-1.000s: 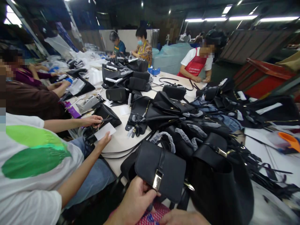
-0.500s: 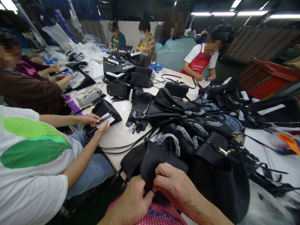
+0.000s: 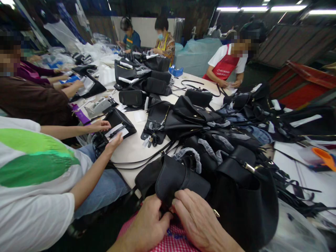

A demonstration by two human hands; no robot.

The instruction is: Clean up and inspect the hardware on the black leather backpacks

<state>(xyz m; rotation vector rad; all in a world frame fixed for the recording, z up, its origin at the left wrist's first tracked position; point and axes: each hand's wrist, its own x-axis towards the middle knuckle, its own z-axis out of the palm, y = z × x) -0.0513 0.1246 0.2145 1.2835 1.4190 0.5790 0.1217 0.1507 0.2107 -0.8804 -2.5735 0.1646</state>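
Note:
At the table's near edge, a small black bag (image 3: 169, 176) with a flap lies tilted over my lap, its top handle wrapped in clear film. My left hand (image 3: 149, 220) pinches the bag's edge just under the flap. My right hand (image 3: 193, 215) is closed beside it, thumb and fingers gripping the same edge. Between the two hands the exact spot they pinch is hidden. A gold metal fitting (image 3: 216, 212) shows by the knuckles of the right hand. Right of it stands a black backpack (image 3: 249, 203) with a gold clasp.
Black bags (image 3: 181, 122) with film-wrapped handles are heaped across the white table (image 3: 131, 148). Thin straps lie at its near side. A co-worker in a white shirt (image 3: 34, 196) sits close on my left, holding a bag. Further co-workers sit around the table. An orange tape dispenser (image 3: 324, 157) lies right.
My right hand has turned and flattened, its fingers lower on the bag, and the gold fitting now shows. The left hand stays nearly in place. The neighbour's far hand has lifted off their bag slightly.

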